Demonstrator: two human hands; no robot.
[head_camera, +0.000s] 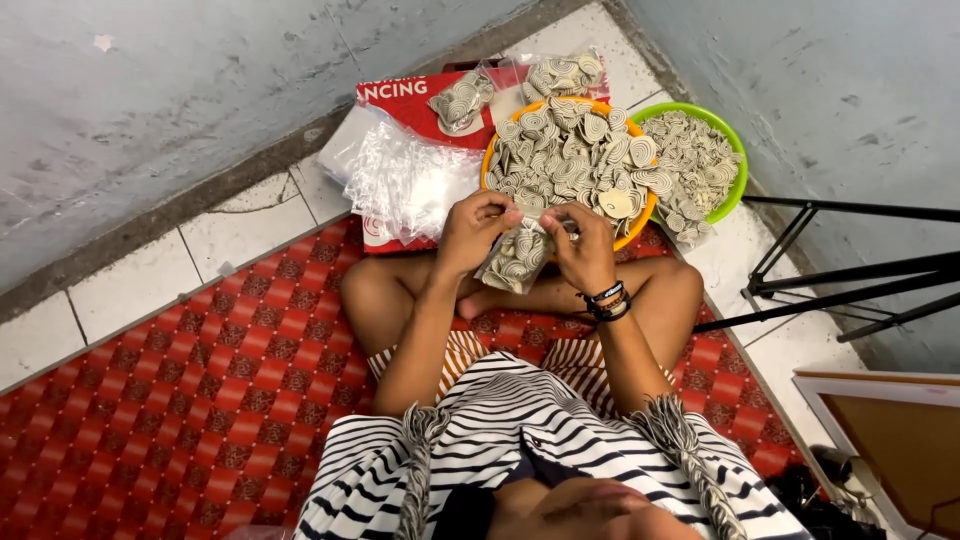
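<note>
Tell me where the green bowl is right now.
In the head view, the green bowl sits upper right, touching the orange bowl, near the corner of the walls.

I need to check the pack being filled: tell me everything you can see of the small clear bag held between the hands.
The small clear bag is thin, see-through plastic, partly filled with flat, pale spiral-patterned discs. It hangs mouth up, slightly tilted, above the crossed legs and just in front of the orange bowl. The left hand pinches its top edge on one side and the right hand grips the other side. Whether the mouth is sealed cannot be told.
</note>
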